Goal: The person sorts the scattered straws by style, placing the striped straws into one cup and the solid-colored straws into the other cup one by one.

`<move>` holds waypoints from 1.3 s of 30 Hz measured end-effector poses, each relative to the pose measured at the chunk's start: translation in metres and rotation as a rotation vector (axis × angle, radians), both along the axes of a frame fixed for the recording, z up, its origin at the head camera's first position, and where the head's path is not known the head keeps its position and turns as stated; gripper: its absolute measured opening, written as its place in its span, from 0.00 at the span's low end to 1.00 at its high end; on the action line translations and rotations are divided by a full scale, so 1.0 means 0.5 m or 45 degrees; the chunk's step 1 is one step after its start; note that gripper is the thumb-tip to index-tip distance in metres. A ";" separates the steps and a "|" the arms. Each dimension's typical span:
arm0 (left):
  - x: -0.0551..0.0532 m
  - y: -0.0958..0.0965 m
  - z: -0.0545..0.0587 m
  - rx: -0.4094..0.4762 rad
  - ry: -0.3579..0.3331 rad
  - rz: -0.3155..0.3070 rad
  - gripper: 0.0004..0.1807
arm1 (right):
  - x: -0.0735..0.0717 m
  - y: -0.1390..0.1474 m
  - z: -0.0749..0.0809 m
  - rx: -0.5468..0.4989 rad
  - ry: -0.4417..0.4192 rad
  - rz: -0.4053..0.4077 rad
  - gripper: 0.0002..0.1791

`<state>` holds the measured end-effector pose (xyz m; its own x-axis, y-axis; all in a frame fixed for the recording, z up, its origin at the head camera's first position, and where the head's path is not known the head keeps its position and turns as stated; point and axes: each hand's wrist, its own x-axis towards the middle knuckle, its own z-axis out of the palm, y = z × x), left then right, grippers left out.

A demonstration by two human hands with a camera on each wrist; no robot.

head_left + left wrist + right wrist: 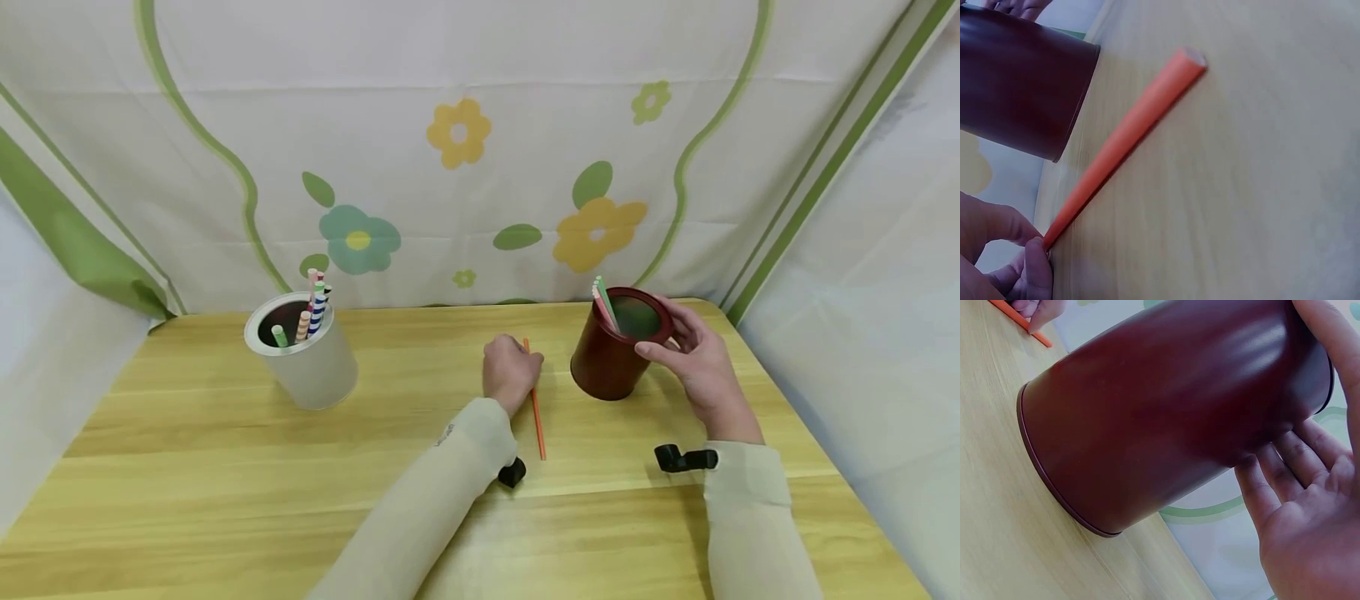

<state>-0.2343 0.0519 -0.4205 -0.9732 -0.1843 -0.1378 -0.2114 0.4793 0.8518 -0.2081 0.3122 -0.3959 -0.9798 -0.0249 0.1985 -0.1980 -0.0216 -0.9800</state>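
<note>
An orange paper straw (pixel 538 425) lies on the wooden table, and my left hand (pixel 510 371) pinches it near its far end between thumb and fingers. In the left wrist view the near end of the straw (pixel 1138 125) points toward the camera. To the right stands a dark red cylindrical cup (pixel 611 358) with several pink and green straws (pixel 603 304) leaning inside at its left. My right hand (pixel 697 367) grips this cup from the right, thumb at the rim and fingers around the far side. In the right wrist view those fingertips (pixel 1247 465) touch the cup wall.
A white cylindrical cup (pixel 318 375) at the left holds several striped and coloured straws (pixel 315 308). Behind the table (pixel 225 492) hangs a white curtain (pixel 375 150) printed with flowers, and white fabric also closes off both sides.
</note>
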 end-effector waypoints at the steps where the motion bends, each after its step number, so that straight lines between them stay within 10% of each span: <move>1: 0.000 0.000 -0.002 -0.004 0.002 -0.006 0.32 | 0.001 0.000 -0.001 0.003 -0.005 0.000 0.41; 21: -0.018 -0.007 -0.020 -0.090 0.029 -0.101 0.28 | 0.001 -0.003 0.002 0.027 -0.004 -0.016 0.41; 29: 0.000 -0.033 -0.006 0.285 -0.016 -0.055 0.07 | 0.002 -0.001 0.000 0.044 -0.009 -0.021 0.41; 39: -0.002 -0.063 -0.019 0.771 -0.030 -0.055 0.09 | 0.003 -0.001 -0.001 0.026 0.006 -0.022 0.40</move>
<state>-0.2355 0.0202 -0.4298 -0.9734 -0.0267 -0.2277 -0.2250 -0.0803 0.9711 -0.2069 0.3116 -0.3963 -0.9792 -0.0121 0.2025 -0.2025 0.0018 -0.9793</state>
